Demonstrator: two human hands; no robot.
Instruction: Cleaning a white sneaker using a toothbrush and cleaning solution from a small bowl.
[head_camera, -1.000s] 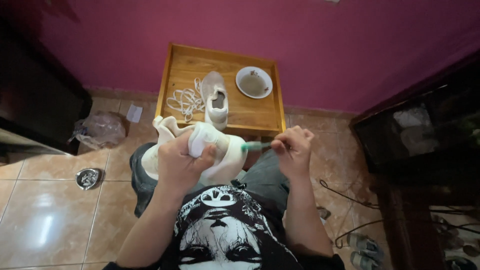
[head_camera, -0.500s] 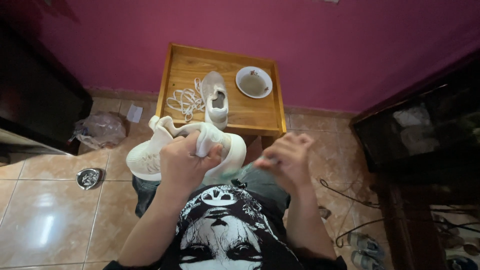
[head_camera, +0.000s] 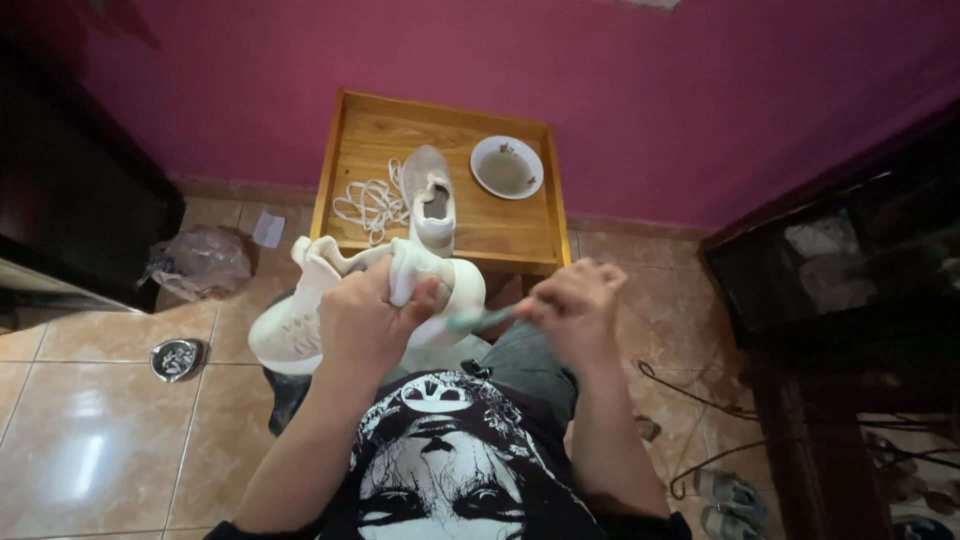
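Note:
My left hand (head_camera: 368, 322) grips a white sneaker (head_camera: 295, 322) above my lap, fingers curled over its upper. My right hand (head_camera: 572, 308) holds a green toothbrush (head_camera: 476, 318), whose head touches the shoe's toe end. On the small wooden table (head_camera: 520, 232) ahead lie a second white sneaker (head_camera: 430, 196), a tangle of white laces (head_camera: 368, 202) to its left, and a white bowl (head_camera: 507, 166) of murky water at the right.
A magenta wall backs the table. On the tiled floor: a clear plastic bag (head_camera: 203, 258), a scrap of paper (head_camera: 267, 228), a metal ashtray (head_camera: 176, 358) at left. Dark furniture (head_camera: 70, 190) stands left; a dark cabinet (head_camera: 850, 270), cables and sandals (head_camera: 728, 495) are at right.
The held sneaker has tipped, its heel swinging left and down. My right hand with the brush dipped toward my lap, then came back up to the shoe's toe.

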